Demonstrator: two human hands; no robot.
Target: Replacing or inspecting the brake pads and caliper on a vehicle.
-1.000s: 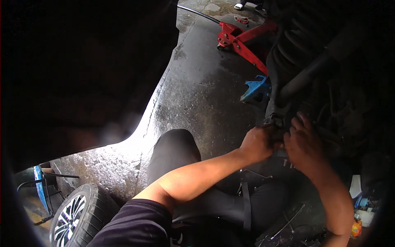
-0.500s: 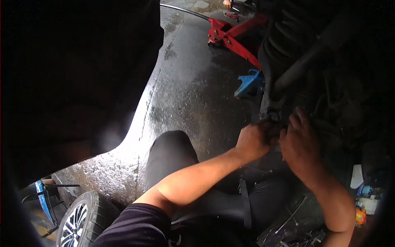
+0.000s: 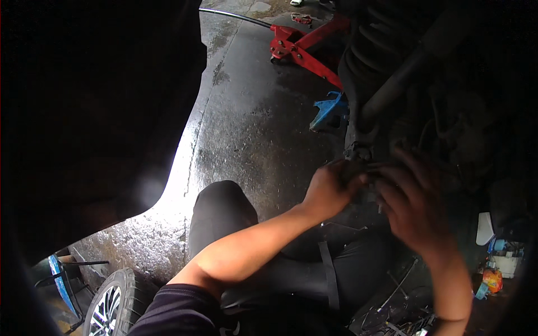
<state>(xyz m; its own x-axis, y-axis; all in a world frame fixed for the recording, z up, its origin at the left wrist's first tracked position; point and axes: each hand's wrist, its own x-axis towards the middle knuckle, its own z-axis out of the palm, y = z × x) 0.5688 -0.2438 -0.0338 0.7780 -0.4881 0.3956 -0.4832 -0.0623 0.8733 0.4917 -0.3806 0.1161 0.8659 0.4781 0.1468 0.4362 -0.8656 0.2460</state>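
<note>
Both my hands are at the lower end of a dark car suspension, below its coil spring and shock absorber. My left hand is closed near a lower joint, its fingers curled round something dark that I cannot make out. Just right of it, my right hand has its fingers spread and bent toward the same spot, somewhat blurred. Nothing shows plainly in that hand. Deep shadow hides what the fingertips touch.
A red floor jack reaches under the car, near a blue stand. The dark body panel fills the left. At lower left lies a wheel. Scattered tools lie at lower right, near an orange package and white containers.
My right hand has shifted slightly and its fingers have spread wider. My left hand stays by the joint. The whole view has moved a little, so the scene sits farther left.
</note>
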